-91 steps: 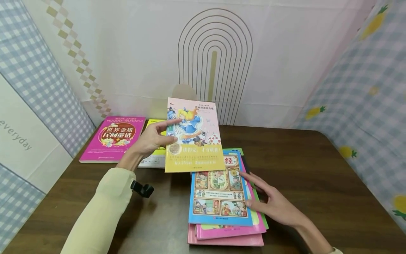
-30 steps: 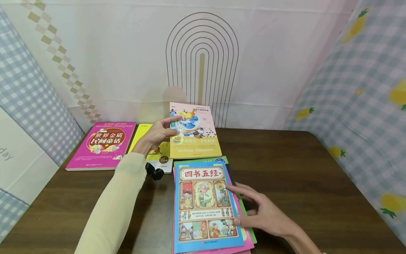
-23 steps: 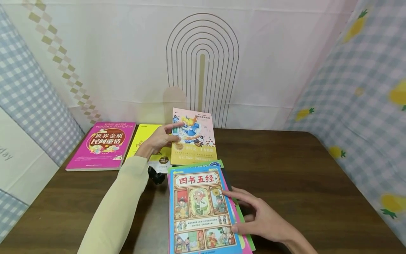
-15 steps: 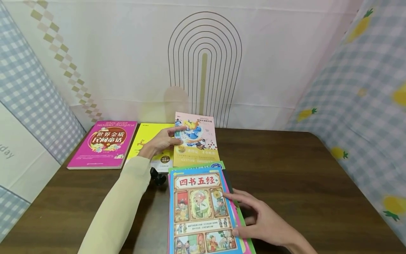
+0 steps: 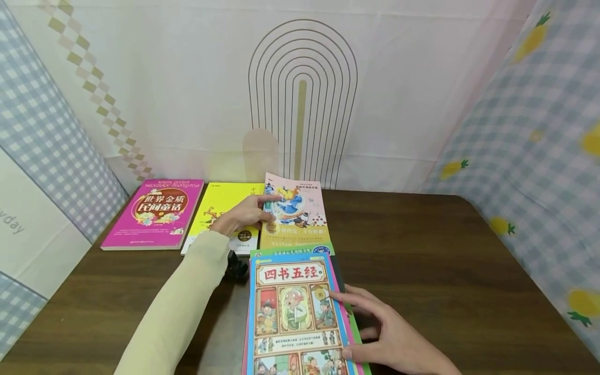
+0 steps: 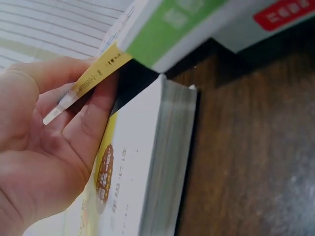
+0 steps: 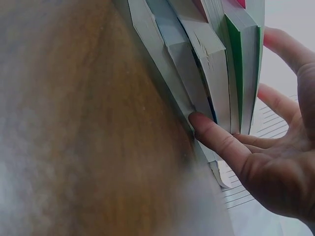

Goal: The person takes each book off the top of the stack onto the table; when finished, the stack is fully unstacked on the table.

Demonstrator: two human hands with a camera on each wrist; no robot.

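My left hand (image 5: 244,213) pinches the left edge of a pink-and-yellow children's book (image 5: 300,211), which lies behind the book stack and right of a yellow book (image 5: 220,195). In the left wrist view, the pinched book's yellow spine (image 6: 96,76) passes between thumb and fingers, tilted over the yellow book's white lower cover (image 6: 135,147). A blue comic-style book (image 5: 295,325) tops the stack in front, overlapping the pinched book's lower edge in the head view. My right hand (image 5: 389,333) rests along the stack's right side; the right wrist view shows fingers touching the page edges (image 7: 214,73).
At the back left of the dark wooden table (image 5: 422,250) lies a magenta book (image 5: 157,216), left of the yellow one. A white patterned cloth (image 5: 398,104) hangs behind the table, with checked cloth (image 5: 515,135) on the right.
My left hand has carried the pink-and-yellow book down and back, from over the stack to beside the yellow book. The stack has slid nearer to me, with my right hand at its side.
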